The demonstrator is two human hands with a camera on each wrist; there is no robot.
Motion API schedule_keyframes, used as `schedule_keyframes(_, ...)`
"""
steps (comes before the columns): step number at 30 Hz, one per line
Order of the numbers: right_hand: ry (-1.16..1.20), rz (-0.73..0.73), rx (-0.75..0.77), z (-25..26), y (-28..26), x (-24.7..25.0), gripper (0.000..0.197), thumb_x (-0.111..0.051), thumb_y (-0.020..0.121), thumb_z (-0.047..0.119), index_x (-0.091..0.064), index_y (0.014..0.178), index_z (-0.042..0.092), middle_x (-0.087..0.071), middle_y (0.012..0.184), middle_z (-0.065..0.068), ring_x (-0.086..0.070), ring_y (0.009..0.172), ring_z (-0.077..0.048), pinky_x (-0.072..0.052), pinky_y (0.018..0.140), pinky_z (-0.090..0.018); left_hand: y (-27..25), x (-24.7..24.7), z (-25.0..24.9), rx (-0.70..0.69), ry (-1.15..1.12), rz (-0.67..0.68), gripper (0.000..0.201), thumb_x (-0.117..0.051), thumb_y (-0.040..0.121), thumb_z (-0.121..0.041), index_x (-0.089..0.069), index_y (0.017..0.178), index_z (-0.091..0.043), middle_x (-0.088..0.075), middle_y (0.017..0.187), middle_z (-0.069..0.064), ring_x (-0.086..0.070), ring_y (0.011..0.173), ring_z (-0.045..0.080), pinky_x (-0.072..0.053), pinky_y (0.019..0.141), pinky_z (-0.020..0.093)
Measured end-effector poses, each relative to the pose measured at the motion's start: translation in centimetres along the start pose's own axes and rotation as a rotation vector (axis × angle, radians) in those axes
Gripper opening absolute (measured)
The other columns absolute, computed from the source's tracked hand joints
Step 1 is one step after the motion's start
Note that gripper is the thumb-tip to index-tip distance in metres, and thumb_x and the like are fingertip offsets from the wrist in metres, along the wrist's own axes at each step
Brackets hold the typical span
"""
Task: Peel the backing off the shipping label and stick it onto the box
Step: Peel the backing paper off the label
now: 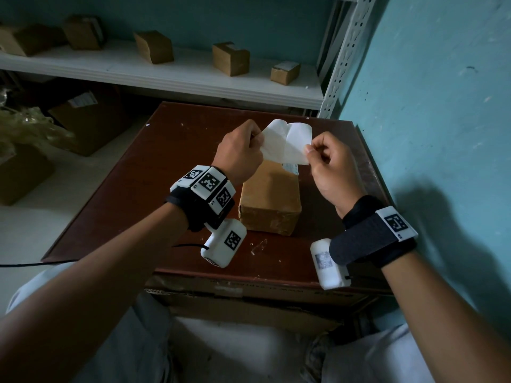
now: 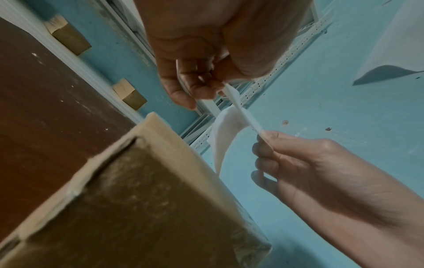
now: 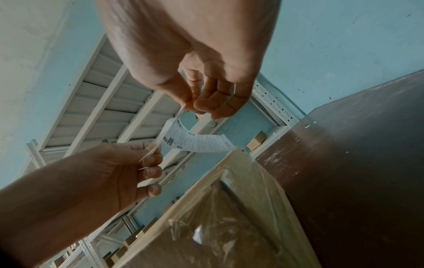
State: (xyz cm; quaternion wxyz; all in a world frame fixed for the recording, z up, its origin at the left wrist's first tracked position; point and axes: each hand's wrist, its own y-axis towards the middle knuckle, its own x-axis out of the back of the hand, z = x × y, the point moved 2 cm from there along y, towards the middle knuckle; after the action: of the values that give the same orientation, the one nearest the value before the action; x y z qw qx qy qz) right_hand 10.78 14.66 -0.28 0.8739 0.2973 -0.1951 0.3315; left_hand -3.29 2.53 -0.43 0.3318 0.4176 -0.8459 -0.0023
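Note:
A white shipping label (image 1: 284, 142) with its backing partly split apart hangs in the air between both hands, above the far end of the box. My left hand (image 1: 255, 138) pinches its left edge, and my right hand (image 1: 311, 152) pinches the lower right corner. In the right wrist view the printed label (image 3: 197, 142) curls between my right hand (image 3: 192, 107) and left hand (image 3: 151, 152). In the left wrist view a thin white layer (image 2: 223, 134) stretches from my left hand (image 2: 213, 85) to my right hand (image 2: 263, 139). The brown taped cardboard box (image 1: 271, 200) lies on the table below.
The box sits on a dark red-brown table (image 1: 138, 189) beside a teal wall (image 1: 428, 106) on the right. A white metal shelf (image 1: 166, 76) behind holds several small cardboard boxes. Larger cartons (image 1: 83, 120) stand on the floor to the left.

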Motion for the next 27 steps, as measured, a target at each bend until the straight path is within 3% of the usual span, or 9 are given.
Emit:
schedule_keyframes(5,0.008,-0.004,-0.009,0.08,-0.01,0.1,0.015,-0.051,0.099,0.023,-0.057,0.096,0.01,-0.061,0.088,0.0,-0.059,0.08,-0.014,-0.051,0.07,-0.034,-0.09,0.13,-0.09,0.001,-0.003,-0.002,0.01,-0.043,0.096,-0.012,-0.05,0.091,-0.017,-0.055,0.093,0.001,-0.059,0.082,0.023,-0.058,0.072,0.043)
schedule_keyframes(11,0.003,0.0,-0.02,0.22,-0.11,0.19,0.012,-0.052,0.099,0.023,-0.056,0.096,0.012,-0.059,0.088,0.005,-0.058,0.084,-0.009,-0.051,0.073,-0.03,-0.16,0.2,-0.19,0.008,-0.005,-0.001,0.011,-0.042,0.097,-0.013,-0.049,0.09,-0.019,-0.053,0.089,-0.002,-0.06,0.082,0.023,-0.057,0.073,0.047)
schedule_keyframes(19,0.019,-0.008,-0.024,0.4,-0.16,0.27,0.014,-0.052,0.099,0.021,-0.057,0.097,0.008,-0.061,0.089,0.0,-0.06,0.087,-0.015,-0.053,0.079,-0.039,-0.23,0.31,-0.24,0.0,-0.003,-0.011,0.013,-0.042,0.095,-0.01,-0.049,0.088,-0.018,-0.053,0.087,-0.002,-0.059,0.08,0.023,-0.057,0.073,0.046)
schedule_keyframes(27,0.025,-0.011,-0.027,0.31,-0.14,0.24,0.012,-0.053,0.098,0.021,-0.056,0.094,0.01,-0.06,0.086,0.002,-0.06,0.086,-0.016,-0.053,0.079,-0.043,-0.21,0.3,-0.14,-0.001,-0.011,-0.01,0.013,-0.043,0.096,-0.01,-0.049,0.089,-0.018,-0.053,0.088,-0.003,-0.059,0.08,0.021,-0.057,0.073,0.044)
